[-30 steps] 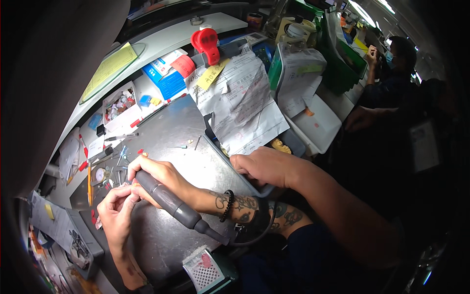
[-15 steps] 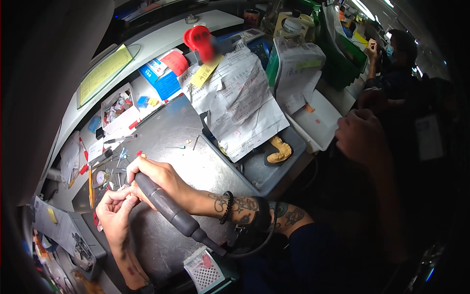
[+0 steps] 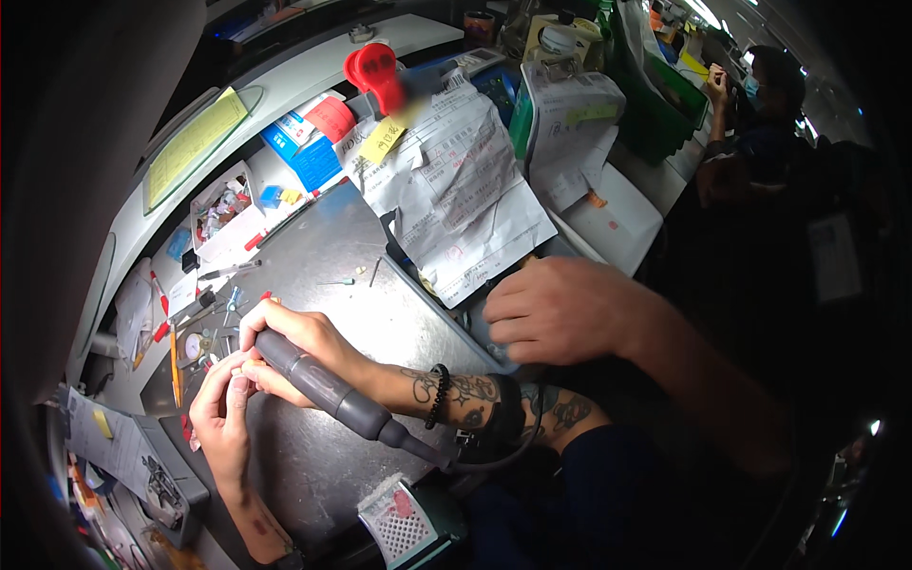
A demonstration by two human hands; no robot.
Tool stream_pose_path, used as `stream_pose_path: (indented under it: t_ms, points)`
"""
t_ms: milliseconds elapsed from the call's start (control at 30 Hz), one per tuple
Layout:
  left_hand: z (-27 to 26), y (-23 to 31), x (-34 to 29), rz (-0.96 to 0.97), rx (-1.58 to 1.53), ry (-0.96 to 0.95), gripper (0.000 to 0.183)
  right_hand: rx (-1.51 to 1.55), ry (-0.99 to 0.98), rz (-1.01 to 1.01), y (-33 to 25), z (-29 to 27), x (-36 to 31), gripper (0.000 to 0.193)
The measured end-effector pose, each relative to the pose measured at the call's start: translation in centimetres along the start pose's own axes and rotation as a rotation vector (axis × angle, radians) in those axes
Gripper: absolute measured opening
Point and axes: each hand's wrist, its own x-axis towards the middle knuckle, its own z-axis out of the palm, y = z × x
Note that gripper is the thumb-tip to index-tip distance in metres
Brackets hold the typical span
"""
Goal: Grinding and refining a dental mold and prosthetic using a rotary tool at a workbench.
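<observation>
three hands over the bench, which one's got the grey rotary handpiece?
The right hand, on the tattooed forearm with the bead bracelet, grips the grey handpiece. The left hand only pinches a small piece at its tip; another person's hand rests at the bench edge, apart.

Bright overhead light falls on the grey bench (image 3: 380, 313); corners vignette black, heaviest toward three o'clock, edges bend fisheye-style, and a near hand (image 3: 560, 309) blurs.

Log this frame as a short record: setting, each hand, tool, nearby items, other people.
setting: cluttered grey workbench
left hand: pinches a small piece, too small to identify
right hand: grips a grey rotary handpiece, tip at the left fingers
nearby: papers, blue box, red object
other people: another person's hand at the bench edge; a person seated far right
</observation>
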Motion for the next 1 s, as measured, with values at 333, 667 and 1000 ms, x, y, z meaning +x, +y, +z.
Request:
stream_pose_path:
  t_ms: [333,667,1000]
  points:
    - [0.5,0.4,-0.1,0.091,0.14,0.007,0.027,0.048,0.03,-0.001,1.1,0.1,-0.2,0.026]
    - [-0.3,-0.4,-0.2,0.078,0.15,0.013,0.03,0.096,0.057,-0.011,2.2,0.6,-0.4,0.026]
    - [0.2,0.5,-0.4,0.124,0.25,-0.013,0.03,0.042,0.025,-0.021,2.2,0.7,-0.5,0.027]
